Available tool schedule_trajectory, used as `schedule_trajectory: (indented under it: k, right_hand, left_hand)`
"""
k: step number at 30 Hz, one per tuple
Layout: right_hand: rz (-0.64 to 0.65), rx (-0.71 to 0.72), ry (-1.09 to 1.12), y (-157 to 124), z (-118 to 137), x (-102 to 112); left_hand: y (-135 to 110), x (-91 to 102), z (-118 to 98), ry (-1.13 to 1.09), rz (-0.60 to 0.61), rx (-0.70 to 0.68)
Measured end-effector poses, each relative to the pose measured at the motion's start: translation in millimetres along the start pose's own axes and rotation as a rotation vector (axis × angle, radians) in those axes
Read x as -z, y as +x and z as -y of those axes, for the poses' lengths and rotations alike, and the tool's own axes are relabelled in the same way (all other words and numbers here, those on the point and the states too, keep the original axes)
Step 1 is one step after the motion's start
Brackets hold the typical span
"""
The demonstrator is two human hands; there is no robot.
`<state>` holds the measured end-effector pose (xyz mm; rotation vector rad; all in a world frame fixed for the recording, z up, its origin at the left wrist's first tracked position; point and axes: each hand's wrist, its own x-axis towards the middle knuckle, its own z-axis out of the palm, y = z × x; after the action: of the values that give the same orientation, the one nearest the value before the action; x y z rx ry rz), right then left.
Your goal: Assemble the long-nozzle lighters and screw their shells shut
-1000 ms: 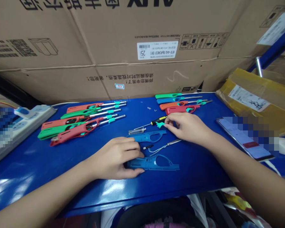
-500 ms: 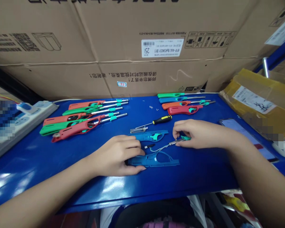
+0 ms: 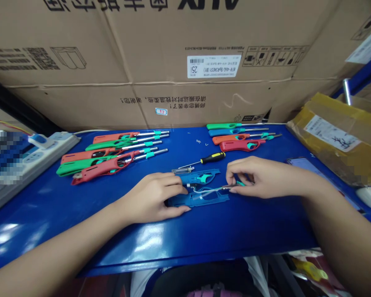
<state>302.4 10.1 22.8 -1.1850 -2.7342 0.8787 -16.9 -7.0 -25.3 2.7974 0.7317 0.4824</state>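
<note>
My left hand point(image 3: 156, 198) has its thumb and fingers around the rear of a blue lighter shell half point(image 3: 200, 199) lying on the table. Above it lies another blue shell half point(image 3: 190, 176), with a green trigger point(image 3: 205, 178) in it; my fingertips reach close to its rear end. My right hand point(image 3: 250, 177) pinches a metal lighter tube point(image 3: 227, 187) with a green piece, partly hidden by the fingers. White wires point(image 3: 207, 191) run from the tube to a small black igniter part point(image 3: 192, 186) between the shell halves. Beyond them lies a clear fuel tank point(image 3: 182, 169).
A black-and-yellow screwdriver point(image 3: 212, 157) lies behind the parts. Several lighters point(image 3: 108, 168) lie at left, more point(image 3: 243, 145) at back right. A power strip point(image 3: 38, 154) edges the left; a phone point(image 3: 315, 177) and yellow-taped box point(image 3: 330, 136) stand right. A large carton point(image 3: 160, 62) backs the table.
The lower shell half has shifted slightly up and left, nearer the upper half. My right hand has brought the tube slightly lower, its wires now over the lower shell half.
</note>
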Motion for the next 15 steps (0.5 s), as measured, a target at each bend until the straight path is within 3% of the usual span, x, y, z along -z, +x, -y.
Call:
schedule_trajectory:
  k: [3,15]
  right_hand:
    - [0.079,-0.009,-0.041,3.1,3.3,-2.2]
    - [0.09,0.01,-0.102,6.5,7.2,-4.7]
  left_hand:
    - [-1.1,0.9,1.5,0.012,0.001,0.021]
    - [-4.7,-0.5,0.6,0.036,0.002,0.072]
